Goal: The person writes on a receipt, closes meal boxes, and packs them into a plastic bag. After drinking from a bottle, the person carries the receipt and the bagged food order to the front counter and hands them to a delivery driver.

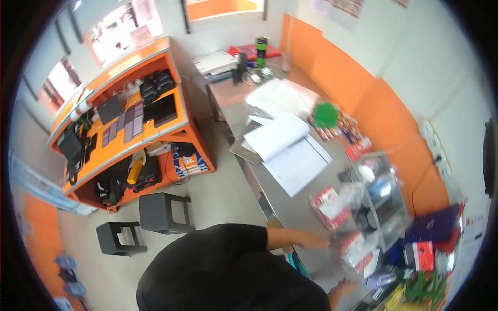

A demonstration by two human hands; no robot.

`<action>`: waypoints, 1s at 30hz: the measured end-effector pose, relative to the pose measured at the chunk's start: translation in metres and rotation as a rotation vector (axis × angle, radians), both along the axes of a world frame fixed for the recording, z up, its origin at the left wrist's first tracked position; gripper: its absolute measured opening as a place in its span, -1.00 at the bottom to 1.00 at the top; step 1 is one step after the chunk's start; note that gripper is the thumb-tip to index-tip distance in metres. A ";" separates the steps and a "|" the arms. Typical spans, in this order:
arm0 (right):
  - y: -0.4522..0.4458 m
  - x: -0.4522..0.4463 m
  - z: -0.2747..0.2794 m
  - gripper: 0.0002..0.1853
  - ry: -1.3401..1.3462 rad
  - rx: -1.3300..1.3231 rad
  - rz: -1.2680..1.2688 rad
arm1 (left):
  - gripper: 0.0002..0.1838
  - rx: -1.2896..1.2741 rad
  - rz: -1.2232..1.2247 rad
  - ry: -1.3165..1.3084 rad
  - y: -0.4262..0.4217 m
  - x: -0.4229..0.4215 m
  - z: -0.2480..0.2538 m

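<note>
My left hand (315,240) reaches over the grey desk (290,215), smeared by motion, so its fingers do not show clearly. It is beside clear plastic packets with red and white cards (355,249); whether it touches them I cannot tell. Lower down, my right hand (343,288) is low over the desk near a small purple box (380,280), blurred, with fingers seemingly apart and nothing visible in them. Another red and white packet (329,206) lies just above my left hand. Past the packets stands a clear plastic bin (386,228) with compartments.
An open book of papers (298,163), a white bundle (277,98) and a green round item (326,115) lie farther along the desk. Black stools (163,210) stand on the floor by an orange display counter (179,111). A socket strip (434,147) is on the wall.
</note>
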State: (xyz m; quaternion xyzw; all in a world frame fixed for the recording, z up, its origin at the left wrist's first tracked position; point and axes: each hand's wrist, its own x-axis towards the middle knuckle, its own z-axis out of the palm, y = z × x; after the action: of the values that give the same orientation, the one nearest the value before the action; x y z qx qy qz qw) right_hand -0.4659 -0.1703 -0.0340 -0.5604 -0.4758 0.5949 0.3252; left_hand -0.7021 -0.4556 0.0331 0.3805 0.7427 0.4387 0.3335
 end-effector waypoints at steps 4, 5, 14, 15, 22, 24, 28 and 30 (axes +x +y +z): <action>-0.141 -0.057 0.041 -0.49 -0.137 0.340 0.095 | -0.23 -0.012 -0.047 -0.514 -0.160 -0.005 -0.023; -0.173 -0.072 0.044 -0.57 -0.110 0.438 0.240 | -0.24 -0.090 0.056 -0.645 -0.210 -0.007 -0.026; -0.384 -0.280 0.090 -0.75 0.478 0.507 1.111 | -0.41 -0.319 1.079 -0.307 -0.545 0.071 -0.042; -0.404 -0.304 0.105 -0.76 0.507 0.524 1.127 | -0.42 -0.186 1.205 -0.456 -0.560 0.083 -0.041; -0.477 -0.543 0.162 -0.62 0.708 0.652 1.251 | -0.42 0.044 1.608 -0.723 -0.592 0.121 -0.069; -0.505 -0.619 0.185 -0.56 0.651 0.658 1.241 | -0.41 0.005 1.602 -0.745 -0.596 0.116 -0.070; -0.549 -0.791 0.220 -0.39 0.645 0.697 1.223 | -0.45 0.057 1.629 -0.770 -0.638 0.097 -0.101; -0.561 -0.900 0.208 -0.34 0.654 0.753 1.150 | -0.54 0.021 1.656 -0.704 -0.673 0.083 -0.098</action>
State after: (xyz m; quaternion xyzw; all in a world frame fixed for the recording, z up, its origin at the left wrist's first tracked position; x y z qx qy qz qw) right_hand -1.3661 -0.7310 0.1736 0.1296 -0.7431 0.6038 0.2578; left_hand -0.6193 -1.1287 -0.0653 -0.4299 0.6298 0.6366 0.1153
